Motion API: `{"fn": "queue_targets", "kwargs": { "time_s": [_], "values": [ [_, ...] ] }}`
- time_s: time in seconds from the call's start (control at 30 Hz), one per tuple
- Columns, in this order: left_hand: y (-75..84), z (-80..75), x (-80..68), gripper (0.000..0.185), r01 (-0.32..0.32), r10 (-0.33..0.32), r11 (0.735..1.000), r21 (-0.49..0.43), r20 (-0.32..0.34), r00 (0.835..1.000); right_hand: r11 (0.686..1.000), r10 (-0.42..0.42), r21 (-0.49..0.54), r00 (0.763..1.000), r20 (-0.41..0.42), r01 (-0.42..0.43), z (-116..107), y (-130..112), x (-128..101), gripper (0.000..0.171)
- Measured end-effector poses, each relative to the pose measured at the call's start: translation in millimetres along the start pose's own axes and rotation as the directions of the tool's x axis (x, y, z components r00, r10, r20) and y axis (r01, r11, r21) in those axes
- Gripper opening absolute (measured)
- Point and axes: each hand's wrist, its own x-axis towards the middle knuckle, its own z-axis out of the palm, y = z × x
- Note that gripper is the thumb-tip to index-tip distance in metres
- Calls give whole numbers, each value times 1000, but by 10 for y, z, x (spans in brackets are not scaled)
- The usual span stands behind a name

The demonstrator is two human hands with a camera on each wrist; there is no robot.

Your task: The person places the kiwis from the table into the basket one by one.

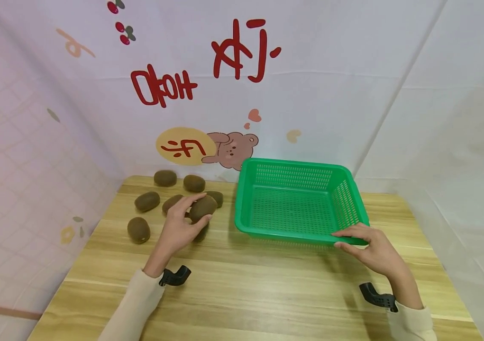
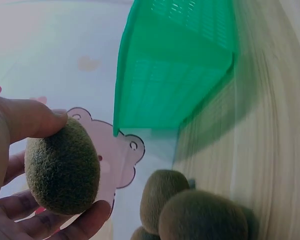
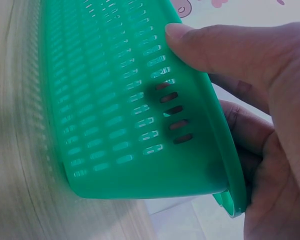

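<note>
Kiwi [image 2: 62, 167] in left hand [image 1: 178, 226], right hand [image 1: 369, 248] gripping basket [image 1: 297, 234]

Left hand [image 1: 178, 226]: forearm extends from 7 o'clock toward 1 o'clock, cream sleeve to the wrist, black wrist mount below. Thumb and fingers curl round a kiwi [image 1: 202, 208], lifted off the tabletop.

Right hand [image 1: 369, 248]: forearm enters from 5 o'clock, pointing to 11 o'clock. Thumb lies over the near rim of the green basket [image 1: 267, 228], fingers curled beneath, pinching it.
</note>
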Motion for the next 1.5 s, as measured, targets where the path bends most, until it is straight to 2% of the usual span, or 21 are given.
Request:
{"fn": "queue_targets", "kwargs": {
  "time_s": [0.13, 0.43, 0.8, 1.13, 1.5],
  "values": [
    [42, 67, 33, 54, 2, -2, 1000, -28, 5, 1000, 1000, 3, 2, 1000, 4, -3, -11, 0, -4, 31],
    [161, 149, 148, 52, -11, 13, 997, -78, 29, 999, 1000, 16, -5, 1000, 6, -16, 29, 39, 9, 36],
    [351, 286, 338, 55, -41, 53, 988, -152, 75, 996, 1000, 11, 19, 1000, 0, -11, 13, -40, 26, 28],
    [467, 429, 412, 55, -50, 65, 986, -156, 92, 994, 1000, 10, 13, 1000, 4, -10, 8, -6, 20, 30],
    [591, 572, 486, 56, -88, 114, 980, -176, 141, 983, 999, 28, 18, 1000, 10, -28, -3, -15, 5, 28]
  ]
}}
